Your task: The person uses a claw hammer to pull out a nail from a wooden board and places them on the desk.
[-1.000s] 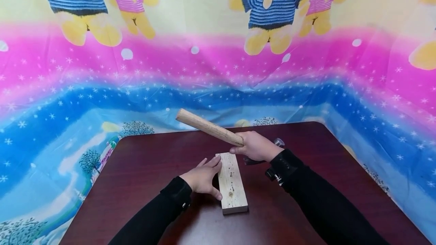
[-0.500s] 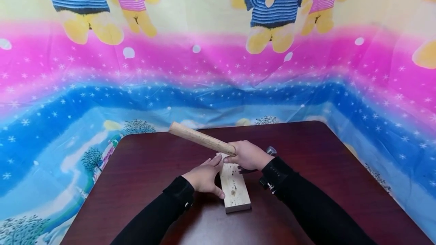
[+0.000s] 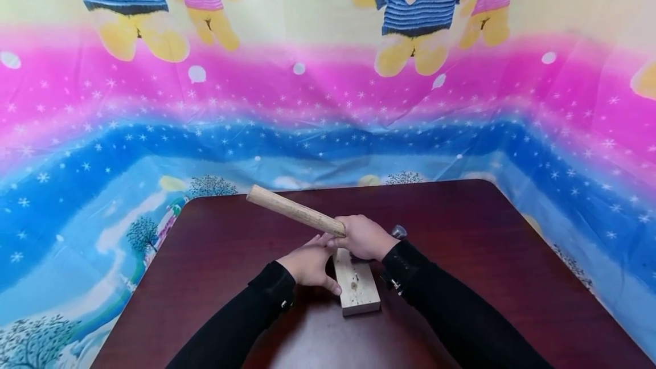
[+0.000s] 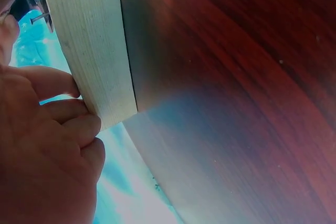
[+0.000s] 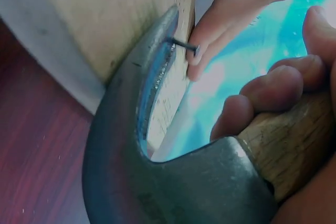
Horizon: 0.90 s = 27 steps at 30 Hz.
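Note:
A pale wooden block point(image 3: 357, 287) lies on the dark red table point(image 3: 461, 232). My left hand point(image 3: 310, 265) holds the block's left edge, its fingers point(image 4: 73, 129) curled against the side of the wood point(image 4: 92, 40). My right hand point(image 3: 363, 237) grips a hammer by its wooden handle point(image 3: 294, 210), close to the head. In the right wrist view the steel claw point(image 5: 152, 98) is hooked round a nail point(image 5: 182, 45) that stands out of the block point(image 5: 105, 19). The handle points up and to the left.
A bright cloth with bears, pink and blue bands point(image 3: 328, 101) hangs behind and round the table. The table's far edge point(image 3: 338, 188) is just beyond the hands. Several small holes and a knot point(image 3: 353, 286) mark the block's top.
The right hand has brought the hammer down and leftward over the block, and the claw now sits on a nail. The left hand stays on the block's left edge.

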Tool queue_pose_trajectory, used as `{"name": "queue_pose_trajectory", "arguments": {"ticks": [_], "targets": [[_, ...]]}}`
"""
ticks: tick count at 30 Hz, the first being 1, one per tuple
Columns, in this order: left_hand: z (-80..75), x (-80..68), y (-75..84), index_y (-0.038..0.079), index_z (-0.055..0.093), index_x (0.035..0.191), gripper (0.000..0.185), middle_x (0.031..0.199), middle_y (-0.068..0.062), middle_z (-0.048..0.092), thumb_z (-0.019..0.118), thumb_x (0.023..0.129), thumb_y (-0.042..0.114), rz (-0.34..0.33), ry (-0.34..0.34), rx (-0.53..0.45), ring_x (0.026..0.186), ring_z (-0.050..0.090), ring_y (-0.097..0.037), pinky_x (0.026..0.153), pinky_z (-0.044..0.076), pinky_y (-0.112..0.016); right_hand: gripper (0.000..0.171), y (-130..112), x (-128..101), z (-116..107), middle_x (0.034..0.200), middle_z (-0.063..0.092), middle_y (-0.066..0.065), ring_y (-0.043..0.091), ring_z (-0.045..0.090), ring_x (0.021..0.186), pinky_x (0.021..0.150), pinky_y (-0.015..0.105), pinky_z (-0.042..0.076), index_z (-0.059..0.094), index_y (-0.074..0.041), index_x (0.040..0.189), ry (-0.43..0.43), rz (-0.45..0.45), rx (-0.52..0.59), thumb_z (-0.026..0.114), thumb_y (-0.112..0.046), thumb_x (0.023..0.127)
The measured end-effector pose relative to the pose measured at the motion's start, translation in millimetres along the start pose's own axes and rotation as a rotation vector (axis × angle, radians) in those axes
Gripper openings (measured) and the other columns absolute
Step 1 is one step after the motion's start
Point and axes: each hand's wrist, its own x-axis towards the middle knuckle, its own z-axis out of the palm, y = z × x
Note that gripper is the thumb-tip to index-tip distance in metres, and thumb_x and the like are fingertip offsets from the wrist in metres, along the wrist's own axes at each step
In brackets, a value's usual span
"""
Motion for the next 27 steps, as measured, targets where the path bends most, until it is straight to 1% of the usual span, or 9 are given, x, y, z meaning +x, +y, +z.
{"name": "queue_pose_trajectory", "arguments": {"ticks": [3,6,12,16,20,21,24,25,27], "targets": [[-1.2,0.2,-0.8,0.012,0.041,0.153,0.109,0.163,-0.004,0.020,0.087,0.066,0.060,0.022,0.011,0.003,0.148,0.014,-0.030,0.119,0.012,-0.042,0.019,-4,3,3,0.082,0.061,-0.012,0.010,0.058,0.077,0.071,0.033,0.048,0.065,-0.024,0.099,0.021,0.006,-0.002,0.072,-0.039,0.092],[-1.1,-0.4,-1.6,0.014,0.037,0.155,0.112,0.162,-0.002,0.023,0.087,0.066,0.059,0.027,0.014,-0.013,0.149,0.013,-0.026,0.119,0.013,-0.044,0.021,-7,5,6,0.082,0.061,-0.012,0.011,0.058,0.077,0.072,0.033,0.048,0.065,-0.023,0.100,0.026,0.014,0.015,0.072,-0.041,0.092],[-0.4,-0.2,-2.2,0.014,0.033,0.157,0.116,0.162,-0.001,0.022,0.088,0.065,0.059,0.024,0.026,-0.037,0.149,0.009,-0.020,0.119,0.011,-0.040,0.022,-10,5,8,0.081,0.060,-0.012,0.012,0.057,0.074,0.069,0.033,0.047,0.063,-0.024,0.100,0.042,0.018,0.019,0.072,-0.042,0.091],[-2.5,-0.6,-3.1,0.013,0.034,0.156,0.117,0.162,-0.002,0.022,0.088,0.064,0.060,0.013,0.032,-0.029,0.149,0.009,-0.018,0.119,0.012,-0.039,0.022,-12,5,8,0.080,0.060,-0.012,0.011,0.056,0.072,0.067,0.033,0.047,0.063,-0.025,0.100,0.056,0.015,0.029,0.072,-0.043,0.091],[-5.5,0.3,-1.2,0.013,0.032,0.157,0.119,0.163,-0.003,0.021,0.087,0.063,0.063,-0.015,0.013,-0.006,0.149,0.010,-0.018,0.119,0.012,-0.038,0.021,-13,3,8,0.073,0.057,-0.010,0.011,0.053,0.067,0.064,0.032,0.045,0.062,-0.025,0.097,0.073,0.037,0.061,0.073,-0.043,0.090],[-5.8,1.0,-0.3,0.015,0.033,0.157,0.118,0.163,-0.003,0.021,0.087,0.063,0.063,-0.017,0.009,-0.004,0.149,0.010,-0.018,0.119,0.012,-0.038,0.021,-12,3,8,0.071,0.056,-0.009,0.012,0.052,0.065,0.063,0.032,0.044,0.062,-0.025,0.096,0.076,0.044,0.073,0.073,-0.042,0.090],[-6.3,1.3,1.8,0.015,0.031,0.158,0.119,0.164,-0.003,0.018,0.086,0.064,0.063,-0.030,-0.016,0.002,0.149,0.010,-0.022,0.119,0.012,-0.038,0.018,-5,0,8,0.070,0.055,-0.008,0.011,0.051,0.063,0.062,0.032,0.044,0.065,-0.024,0.097,0.105,0.061,0.131,0.073,-0.040,0.091],[-6.1,0.9,2.3,0.014,0.030,0.158,0.119,0.164,-0.003,0.015,0.086,0.065,0.063,-0.039,-0.027,0.003,0.149,0.011,-0.025,0.119,0.013,-0.038,0.018,-2,-1,9,0.070,0.055,-0.008,0.011,0.052,0.062,0.062,0.031,0.044,0.067,-0.023,0.098,0.133,0.079,0.164,0.073,-0.038,0.091],[-4.6,0.1,2.0,0.010,0.029,0.158,0.120,0.165,-0.006,0.012,0.084,0.066,0.064,-0.057,-0.044,0.014,0.149,0.013,-0.029,0.119,0.014,-0.037,0.018,3,-4,8,0.067,0.055,-0.005,0.013,0.052,0.058,0.057,0.032,0.044,0.068,-0.018,0.097,0.191,0.129,0.264,0.073,-0.035,0.092]]}}
